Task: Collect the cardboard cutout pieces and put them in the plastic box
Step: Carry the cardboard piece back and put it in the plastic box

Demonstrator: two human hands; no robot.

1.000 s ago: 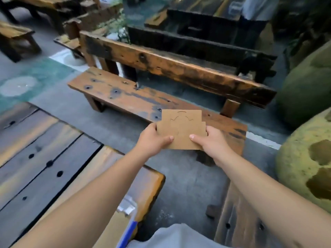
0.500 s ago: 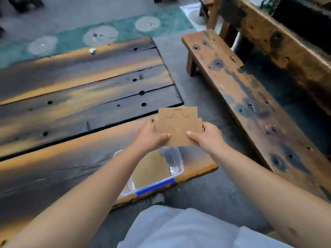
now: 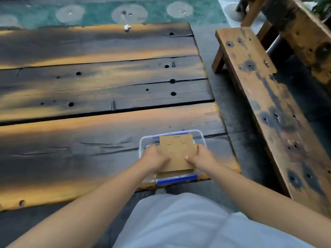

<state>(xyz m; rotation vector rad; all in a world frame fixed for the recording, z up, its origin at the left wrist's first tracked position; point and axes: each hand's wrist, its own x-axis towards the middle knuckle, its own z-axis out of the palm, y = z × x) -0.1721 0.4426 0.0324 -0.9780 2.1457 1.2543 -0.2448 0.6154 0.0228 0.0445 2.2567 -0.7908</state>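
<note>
A: Where is the cardboard right now?

B: The cardboard [image 3: 176, 153] is directly over the box [image 3: 200, 136], held flat and slightly tilted, its far edge near the far rim. It has a stepped outline and a few thin curved cut lines near its far end.

A: And the hands?

B: Both are on it. The left hand [image 3: 154, 159] has its grip clamped on the left edge, thumb on top. The right hand [image 3: 201, 158] has its grip clamped on the right edge, thumb on top too. The other fingers are hidden under the sheet.

A: Is it resting inside the box?

B: I cannot tell whether it touches anything below. A strip of brown shows under its near edge, inside the box, so there looks to be more cardboard in there.

A: Where does the box sit?

B: On the counter [image 3: 89, 136], at its near right corner, close to the edge. It is clear plastic with a blue clip [image 3: 177, 179] on the near side and a bit of blue on the far rim.

A: Anything else around?

B: A small white scrap [image 3: 126, 27] lies at the far edge of the counter, well apart from the box. A wooden bench [image 3: 259, 97] runs along the right, with grey floor between it and the counter. The person's pale clothing [image 3: 179, 222] fills the bottom of the view.
</note>
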